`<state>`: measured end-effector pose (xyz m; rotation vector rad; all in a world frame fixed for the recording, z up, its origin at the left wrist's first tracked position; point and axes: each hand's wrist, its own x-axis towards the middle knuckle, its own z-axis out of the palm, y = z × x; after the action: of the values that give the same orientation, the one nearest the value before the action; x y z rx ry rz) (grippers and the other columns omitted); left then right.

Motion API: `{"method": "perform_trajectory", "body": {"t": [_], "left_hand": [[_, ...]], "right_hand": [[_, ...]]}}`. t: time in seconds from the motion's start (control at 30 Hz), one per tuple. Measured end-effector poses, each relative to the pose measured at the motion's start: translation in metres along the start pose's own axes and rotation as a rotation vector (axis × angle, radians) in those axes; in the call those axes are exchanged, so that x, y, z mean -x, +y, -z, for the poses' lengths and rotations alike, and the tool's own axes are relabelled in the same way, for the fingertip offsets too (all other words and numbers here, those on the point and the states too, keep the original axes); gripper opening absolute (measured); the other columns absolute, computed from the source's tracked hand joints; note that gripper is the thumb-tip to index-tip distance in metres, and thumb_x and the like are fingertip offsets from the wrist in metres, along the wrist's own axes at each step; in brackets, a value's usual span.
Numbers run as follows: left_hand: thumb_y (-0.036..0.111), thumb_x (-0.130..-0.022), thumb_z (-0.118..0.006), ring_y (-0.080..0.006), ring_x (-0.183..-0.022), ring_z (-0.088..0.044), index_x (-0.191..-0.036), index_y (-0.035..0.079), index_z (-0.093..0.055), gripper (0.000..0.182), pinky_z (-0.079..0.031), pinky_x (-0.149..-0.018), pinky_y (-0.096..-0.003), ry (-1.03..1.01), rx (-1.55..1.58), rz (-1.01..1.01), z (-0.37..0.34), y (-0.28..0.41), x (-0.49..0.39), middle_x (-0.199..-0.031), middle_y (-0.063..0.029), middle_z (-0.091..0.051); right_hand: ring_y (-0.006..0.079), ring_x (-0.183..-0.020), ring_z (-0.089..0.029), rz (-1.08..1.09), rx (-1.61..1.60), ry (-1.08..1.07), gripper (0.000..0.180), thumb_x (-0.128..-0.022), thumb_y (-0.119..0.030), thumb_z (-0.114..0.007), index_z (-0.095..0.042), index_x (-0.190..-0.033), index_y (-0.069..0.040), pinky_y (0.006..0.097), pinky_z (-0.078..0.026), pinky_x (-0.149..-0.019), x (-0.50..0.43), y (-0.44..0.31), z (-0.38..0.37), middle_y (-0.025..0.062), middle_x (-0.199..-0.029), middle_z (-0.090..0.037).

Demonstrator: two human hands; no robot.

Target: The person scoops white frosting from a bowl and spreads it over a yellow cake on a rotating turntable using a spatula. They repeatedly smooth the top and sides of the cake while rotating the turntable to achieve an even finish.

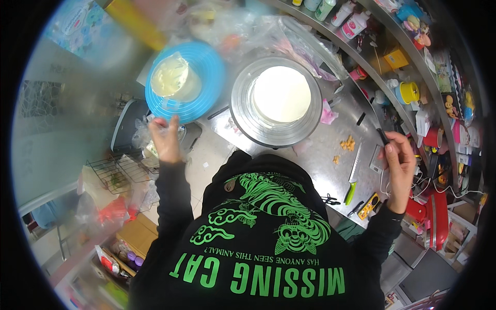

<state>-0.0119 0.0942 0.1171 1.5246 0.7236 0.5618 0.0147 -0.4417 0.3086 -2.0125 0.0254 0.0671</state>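
Note:
My left hand has its thumb and fingers apart at the near rim of a blue cake turntable; whether it touches the rim cannot be told. On that turntable stands a clear plastic jug smeared inside with pale cream, its handle towards my left hand. Between my hands, a round cake coated in smooth white cream sits on a metal turntable. Over at the right, my right hand pinches a slim black handle; the tool's other end is not clear.
A serrated knife with a green handle lies on the metal worktop, near small brown crumbs. Behind are plastic bags and crowded metal shelves. A wire rack and a cardboard box stand at left.

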Motion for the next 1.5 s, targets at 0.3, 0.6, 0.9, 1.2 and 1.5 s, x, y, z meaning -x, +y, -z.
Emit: {"method": "perform_trajectory", "body": {"t": [0.3,0.6,0.9,1.2,1.5], "left_hand": [[0.084,-0.103,-0.027,-0.0277,-0.114,-0.068,-0.14,-0.003,-0.055,0.099,-0.052,-0.103,-0.041,-0.874,0.504,0.87,-0.094,-0.065,0.072,-0.133,-0.017,-0.067],[0.082,-0.104,-0.027,-0.0286,-0.096,-0.067,-0.123,0.001,-0.056,0.088,-0.057,-0.098,-0.046,-0.596,0.375,0.926,-0.086,-0.074,0.059,-0.107,-0.0122,-0.061],[0.083,-0.103,-0.026,-0.0271,-0.094,-0.072,-0.122,0.002,-0.06,0.09,-0.06,-0.089,-0.0389,-0.712,0.404,0.956,-0.078,-0.085,0.073,-0.106,-0.0125,-0.069],[0.083,-0.104,-0.016,-0.0239,-0.091,-0.075,-0.117,0.002,-0.065,0.095,-0.06,-0.09,-0.0365,-0.784,0.392,0.941,-0.086,-0.08,0.062,-0.105,-0.0132,-0.075],[0.081,-0.105,-0.014,-0.0259,-0.088,-0.072,-0.114,0.002,-0.065,0.094,-0.059,-0.088,-0.0386,-0.723,0.352,0.942,-0.09,-0.071,0.039,-0.099,-0.0118,-0.072]], "right_hand": [[0.0309,-0.083,-0.069,0.927,1.169,-0.298,0.019,-0.089,-0.017,-0.079,-0.076,-0.107,-0.01,0.0407,-0.052,-0.07,-0.088,-0.192,-0.046,0.0077,-0.09,-0.073],[0.0288,-0.072,-0.072,1.3,1.491,-0.849,0.011,-0.081,-0.014,-0.074,-0.075,-0.09,-0.008,0.0398,-0.055,-0.063,-0.133,-0.27,-0.176,0.0103,-0.074,-0.069],[0.0309,-0.067,-0.073,1.222,1.799,-0.901,0.008,-0.078,-0.011,-0.071,-0.073,-0.075,-0.005,0.04,-0.056,-0.06,-0.132,-0.283,-0.202,0.0132,-0.067,-0.07],[0.0319,-0.067,-0.073,1.232,1.795,-0.863,0.011,-0.077,-0.01,-0.071,-0.073,-0.07,-0.001,0.039,-0.056,-0.062,-0.114,-0.294,-0.203,0.0152,-0.068,-0.071],[0.0285,-0.06,-0.067,1.238,1.725,-0.988,0.015,-0.078,-0.011,-0.072,-0.069,-0.066,-0.003,0.0374,-0.052,-0.058,-0.117,-0.3,-0.195,0.0122,-0.061,-0.065]]}}
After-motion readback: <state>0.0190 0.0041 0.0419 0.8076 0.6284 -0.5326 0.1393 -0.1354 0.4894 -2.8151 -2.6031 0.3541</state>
